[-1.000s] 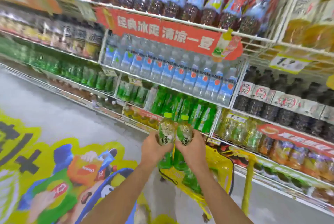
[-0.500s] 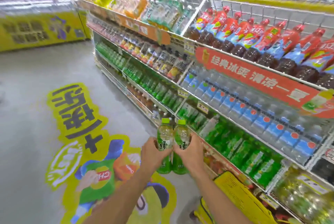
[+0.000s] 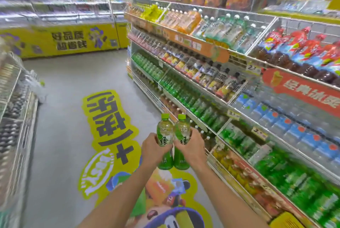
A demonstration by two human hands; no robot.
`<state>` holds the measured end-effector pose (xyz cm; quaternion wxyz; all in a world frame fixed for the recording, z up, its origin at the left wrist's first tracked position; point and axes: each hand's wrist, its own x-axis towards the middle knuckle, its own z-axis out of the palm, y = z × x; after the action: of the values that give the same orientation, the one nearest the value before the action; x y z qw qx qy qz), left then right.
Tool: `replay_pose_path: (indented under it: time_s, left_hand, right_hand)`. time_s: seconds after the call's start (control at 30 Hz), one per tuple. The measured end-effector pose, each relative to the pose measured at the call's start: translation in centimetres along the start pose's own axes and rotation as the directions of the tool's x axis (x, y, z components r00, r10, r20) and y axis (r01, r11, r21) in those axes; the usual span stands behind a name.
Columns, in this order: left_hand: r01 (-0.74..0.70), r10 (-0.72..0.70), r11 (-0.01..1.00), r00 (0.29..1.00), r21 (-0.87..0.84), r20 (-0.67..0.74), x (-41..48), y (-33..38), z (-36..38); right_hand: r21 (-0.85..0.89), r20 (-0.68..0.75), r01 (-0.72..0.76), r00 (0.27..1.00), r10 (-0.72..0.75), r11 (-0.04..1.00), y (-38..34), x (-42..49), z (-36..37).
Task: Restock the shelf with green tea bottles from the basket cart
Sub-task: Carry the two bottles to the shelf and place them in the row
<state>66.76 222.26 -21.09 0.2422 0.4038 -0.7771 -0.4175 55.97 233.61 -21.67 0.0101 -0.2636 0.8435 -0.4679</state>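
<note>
You are standing in a supermarket drinks aisle. Tiered wire shelving (image 3: 298, 25) is running along your right, carrying rows of bottled drinks (image 3: 184, 97). Price tags (image 3: 253, 68) are hanging on the shelf edges, a red promotional banner (image 3: 301, 89) is fronting one tier, and a yellow advertising decal (image 3: 110, 126) is covering the grey floor (image 3: 60, 135). A yellow branded display unit (image 3: 70, 39) is closing the far end.

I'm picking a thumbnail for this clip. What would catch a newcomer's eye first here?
At centre, the left hand grips the left bottle and the right hand the right bottle, both green-capped, upright, side by side. A big yellow floor sticker with black characters spreads beneath them. To the right, a shelf packed with drinks runs down the aisle, with a red banner.
</note>
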Motion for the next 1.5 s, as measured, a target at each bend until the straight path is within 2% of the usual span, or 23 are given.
replay_pose_path:
  time_s: [0.13, 0.27, 0.53, 0.7, 0.87, 1.07, 1.23, 1.4, 1.5]
  left_hand:
    - [0.024, -0.024, 1.0, 0.999, 0.013, -0.029, 3.8, -1.5, -2.6]
    - [0.038, -0.037, 0.999, 0.998, 0.013, -0.048, 7.9, -3.0, -3.4]
    - [0.084, -0.08, 0.994, 0.995, 0.067, -0.062, 20.2, -4.0, -1.8]
    - [0.063, -0.059, 0.992, 0.997, 0.108, -0.046, 28.8, -2.6, 0.3]
    - [0.029, -0.032, 0.995, 0.999, 0.095, 0.027, 35.2, -1.3, 3.5]
    - [-0.064, 0.041, 0.991, 0.981, 0.115, 0.19, 40.9, 1.3, 9.4]
    - [-0.214, 0.176, 0.975, 0.911, 0.062, 0.374, 45.6, 3.2, 15.9]
    - [-0.341, 0.268, 0.94, 0.778, 0.023, 0.568, 49.8, 4.5, 22.6]
    - [-0.386, 0.269, 0.922, 0.699, 0.032, 0.663, 51.0, 4.8, 26.2]
  right_hand:
    - [0.036, -0.005, 0.026, 1.0, -0.026, 0.999, -2.7, 2.3, 4.2]
    - [0.044, 0.049, 0.016, 0.999, -0.018, 0.999, -3.6, 5.2, 8.0]
    - [0.092, 0.065, -0.017, 0.998, 0.011, 0.996, -3.7, 15.8, 14.9]
    - [0.095, 0.047, -0.045, 0.998, 0.041, 0.994, -3.5, 23.6, 17.2]
    - [0.066, -0.003, -0.095, 0.995, 0.095, 0.993, -2.0, 29.8, 17.9]
    - [0.065, -0.145, -0.14, 0.978, 0.148, 0.988, 1.0, 34.6, 16.3]
    - [0.038, -0.278, -0.3, 0.913, 0.298, 0.953, 4.8, 38.2, 15.1]
    - [0.078, -0.446, -0.467, 0.774, 0.45, 0.881, 8.2, 40.8, 14.6]
    - [0.105, -0.508, -0.561, 0.679, 0.53, 0.821, 10.4, 41.5, 14.6]
